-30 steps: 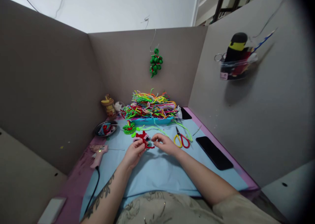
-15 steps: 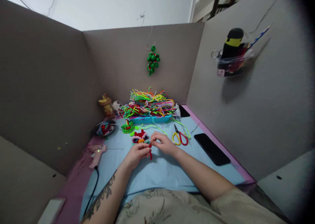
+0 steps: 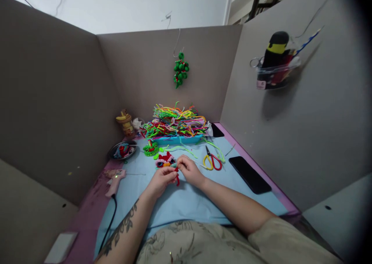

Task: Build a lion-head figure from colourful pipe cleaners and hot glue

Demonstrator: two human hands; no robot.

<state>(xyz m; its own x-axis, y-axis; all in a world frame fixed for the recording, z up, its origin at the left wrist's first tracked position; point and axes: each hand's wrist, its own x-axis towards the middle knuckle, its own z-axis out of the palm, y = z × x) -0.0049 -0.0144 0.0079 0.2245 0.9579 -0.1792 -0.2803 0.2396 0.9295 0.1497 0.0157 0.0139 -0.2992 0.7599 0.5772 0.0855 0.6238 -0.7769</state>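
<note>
My left hand [image 3: 159, 180] and my right hand [image 3: 188, 170] meet over the blue mat [image 3: 186, 202], fingertips pinched together on a short red pipe cleaner piece [image 3: 177, 177] that hangs down between them. Just beyond the fingers lies a small red and multicoloured pipe cleaner figure [image 3: 165, 160] on the mat, apart from both hands. A green pipe cleaner figure [image 3: 151, 149] sits a little farther back to the left.
A blue tray piled with coloured pipe cleaners [image 3: 174, 126] stands at the back. Yellow and red scissors [image 3: 211, 160] and a black phone [image 3: 249, 174] lie to the right. A pink glue gun [image 3: 114, 180] and a dark dish [image 3: 123, 151] are on the left. Grey partition walls enclose the desk.
A second ago my left hand held the red figure; the figure now lies on the mat, and both hands have closed together on the red pipe cleaner piece.
</note>
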